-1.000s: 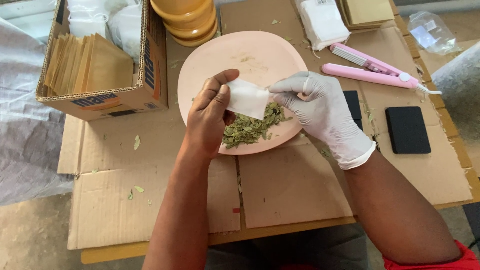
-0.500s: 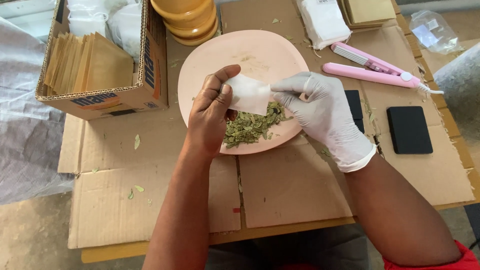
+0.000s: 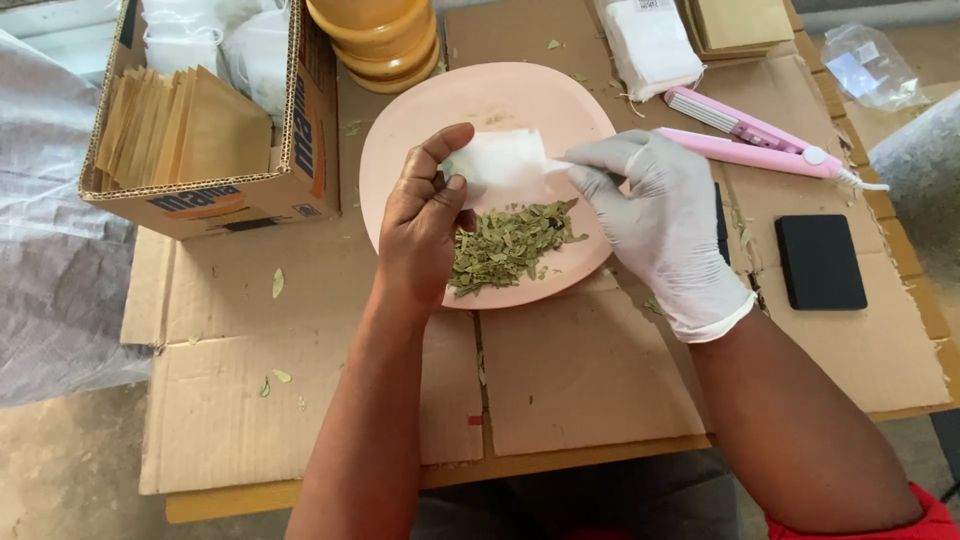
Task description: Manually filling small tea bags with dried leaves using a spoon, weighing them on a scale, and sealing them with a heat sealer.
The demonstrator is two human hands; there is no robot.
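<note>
The bare left hand [image 3: 425, 225] holds a small white bag [image 3: 495, 165] over the pink plate [image 3: 520, 95], thumb and fingers pinching its left edge. The gloved right hand [image 3: 665, 225] pinches the bag's right edge, where a thin white tab juts out between the fingertips. The bag hangs above the plate, just over the heap of dried green leaves [image 3: 505, 245] on the plate's near half, not touching them as far as I can tell.

The step in hand looks like opening or holding open the bag's mouth over the leaves; whether any leaf is already inside cannot be told. The next move likely calls for one hand to keep its pinch on the bag while the other lets go to gather leaves, with the mouth kept over the plate so spill lands there.

Room is tight at the far side. A stack of yellow bowls [image 3: 380, 40] sits just beyond the plate's far left rim, and a cardboard box [image 3: 250, 190] of brown envelopes stands just left of the plate. On the right a pink sealer [image 3: 750, 135] lies near the rim, close behind the right hand's knuckles, with a black pad [image 3: 820, 262] farther right. A pack of white bags [image 3: 650, 45] lies at the far edge. The near part of the bench [image 3: 580, 370], covered in cardboard sheets, gives the forearms free space, with only stray leaves on the left. The bench's near edge runs just under both forearms.
</note>
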